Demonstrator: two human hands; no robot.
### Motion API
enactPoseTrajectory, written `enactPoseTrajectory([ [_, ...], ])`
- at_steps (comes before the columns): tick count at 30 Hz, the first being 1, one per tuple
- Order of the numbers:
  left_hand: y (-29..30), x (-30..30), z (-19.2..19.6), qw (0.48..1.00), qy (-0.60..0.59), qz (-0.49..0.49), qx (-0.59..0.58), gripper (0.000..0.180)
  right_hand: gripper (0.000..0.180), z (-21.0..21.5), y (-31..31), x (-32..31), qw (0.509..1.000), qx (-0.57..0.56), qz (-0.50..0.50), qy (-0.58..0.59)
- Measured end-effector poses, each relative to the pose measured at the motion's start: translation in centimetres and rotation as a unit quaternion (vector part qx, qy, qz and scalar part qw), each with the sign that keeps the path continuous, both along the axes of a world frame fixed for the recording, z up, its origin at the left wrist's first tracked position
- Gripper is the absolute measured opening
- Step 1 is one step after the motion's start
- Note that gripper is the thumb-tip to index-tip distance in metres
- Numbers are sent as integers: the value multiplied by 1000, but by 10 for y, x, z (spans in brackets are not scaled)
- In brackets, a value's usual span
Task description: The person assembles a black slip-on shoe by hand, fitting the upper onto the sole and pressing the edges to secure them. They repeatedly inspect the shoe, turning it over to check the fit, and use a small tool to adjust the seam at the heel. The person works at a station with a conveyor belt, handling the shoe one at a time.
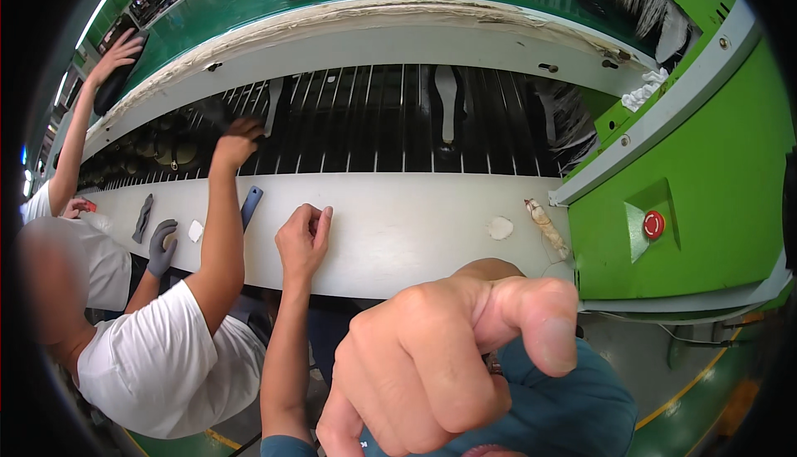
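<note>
Right hand (pixel 440 349): large before the lens, fingers folded, palm hidden; grip cannot be told. Left hand (pixel 300 241): loosely curled at the white counter (pixel 398 233), contents likewise unclear. Blue flat tool (pixel 252 203): left of it, lower end behind a co-worker's forearm (pixel 224 237). Beyond: dark slatted conveyor (pixel 374 125). Right: green machine (pixel 697 175), red button (pixel 654 224).
</note>
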State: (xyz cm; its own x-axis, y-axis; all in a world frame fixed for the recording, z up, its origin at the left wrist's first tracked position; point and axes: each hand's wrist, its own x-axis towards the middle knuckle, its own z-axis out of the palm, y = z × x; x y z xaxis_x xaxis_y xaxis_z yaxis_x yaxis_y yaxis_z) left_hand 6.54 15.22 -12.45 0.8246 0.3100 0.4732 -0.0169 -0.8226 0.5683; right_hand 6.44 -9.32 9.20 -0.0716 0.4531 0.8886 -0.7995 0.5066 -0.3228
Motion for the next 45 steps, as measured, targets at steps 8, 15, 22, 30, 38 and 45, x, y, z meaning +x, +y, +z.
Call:
enactPoseTrajectory([
  [8, -3, 4, -4, 1000, 4, -4, -3, 34, 65, 0, 0, 5, 998, 49, -18, -23],
  [15, -1, 4, -4, 1000, 9, -4, 23, 34, 62, 3, -10, -6, 999, -10, -17, 39],
  [22, -4, 4, 0, 1000, 1, -4, -3, 35, 63, -3, -7, -6, 1000, 11, -13, 1],
  [30, -10, 5, 3, 1000, 4, 1, 0, 34, 67, -5, -1, -5, 996, 57, -53, -34],
  [38, -8, 0, 3, 1000, -7, 5, 5, 31, 63, -5, 8, -24, 994, 66, -50, 72],
  [45, -7, 1, -1, 1000, -2, 4, 11, 30, 63, 7, 15, 21, 987, 104, -89, -81],
])
